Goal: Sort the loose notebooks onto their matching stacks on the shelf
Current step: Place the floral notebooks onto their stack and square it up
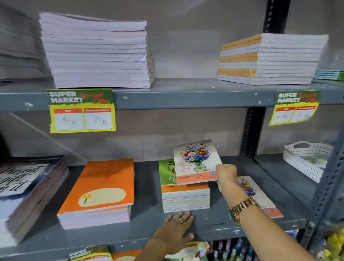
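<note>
Grey metal shelving [246,225] holds notebook stacks. At about 5 o'clock from centre, the right hand [227,174] pinches a flower-cover notebook [197,161] by its lower right corner, tilted above the green-topped stack [185,197]. Another flower notebook [258,195] lies at 4 o'clock. The left hand [175,231] rests flat and open on the shelf at 6 o'clock.

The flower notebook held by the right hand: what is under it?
Under the flower notebook sits a short stack with a green cover on top. Only that cover's left strip shows; the rest is hidden. The right hand grips the notebook's corner.
</note>
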`<state>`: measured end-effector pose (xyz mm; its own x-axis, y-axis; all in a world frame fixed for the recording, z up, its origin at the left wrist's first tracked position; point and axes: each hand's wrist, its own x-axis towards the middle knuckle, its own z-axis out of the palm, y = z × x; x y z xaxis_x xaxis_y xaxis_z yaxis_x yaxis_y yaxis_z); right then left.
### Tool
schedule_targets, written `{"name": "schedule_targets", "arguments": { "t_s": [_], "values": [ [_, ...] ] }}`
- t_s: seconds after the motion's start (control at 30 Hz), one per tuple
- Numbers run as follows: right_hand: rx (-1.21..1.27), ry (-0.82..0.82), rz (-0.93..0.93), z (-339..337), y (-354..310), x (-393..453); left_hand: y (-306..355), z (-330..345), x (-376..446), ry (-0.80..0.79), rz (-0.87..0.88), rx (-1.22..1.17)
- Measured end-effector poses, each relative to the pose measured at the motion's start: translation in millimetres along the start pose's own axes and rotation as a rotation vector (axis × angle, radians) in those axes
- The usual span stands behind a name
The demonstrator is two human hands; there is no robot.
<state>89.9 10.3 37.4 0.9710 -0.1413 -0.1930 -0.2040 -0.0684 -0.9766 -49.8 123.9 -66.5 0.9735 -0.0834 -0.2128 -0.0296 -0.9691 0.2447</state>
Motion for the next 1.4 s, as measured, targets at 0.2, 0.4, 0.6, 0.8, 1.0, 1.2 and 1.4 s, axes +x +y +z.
{"name": "schedule_targets", "arguments": {
  "t_s": [0.2,0.4,0.6,0.8,1.0,1.2,1.4],
  "values": [
    [-0.22,-0.072,0.016,34.8,8.4,-8.4,-9.8,-1.1,-8.9,-0.03,0.003,-0.03],
    [-0.473,-0.094,-0.05,36.5,13.7,-12.4,-10.4,-0.6,-10.8,-0.012,0.009,-0.021],
    [-0.814,-0.081,-0.241,33.4,8.0,-22.6,-6.7,-1.7,-9.8,-0.018,-0.015,-0.043],
    [-0.872,0.019,-0.295,15.4,-1.3,-15.2,8.5,-3.6,-0.7,-0.004,-0.016,-0.021],
    [-0.818,0.122,-0.194,-33.4,6.8,9.0,31.7,1.7,16.3,0.007,0.043,-0.004],
    [-0.881,0.118,-0.04,-93.9,34.9,31.1,49.0,7.8,31.2,0.027,0.077,0.04],
    [-1.031,-0.079,0.023,-117.5,58.7,45.1,57.9,16.2,40.8,0.059,0.077,0.082]
  ]
}}
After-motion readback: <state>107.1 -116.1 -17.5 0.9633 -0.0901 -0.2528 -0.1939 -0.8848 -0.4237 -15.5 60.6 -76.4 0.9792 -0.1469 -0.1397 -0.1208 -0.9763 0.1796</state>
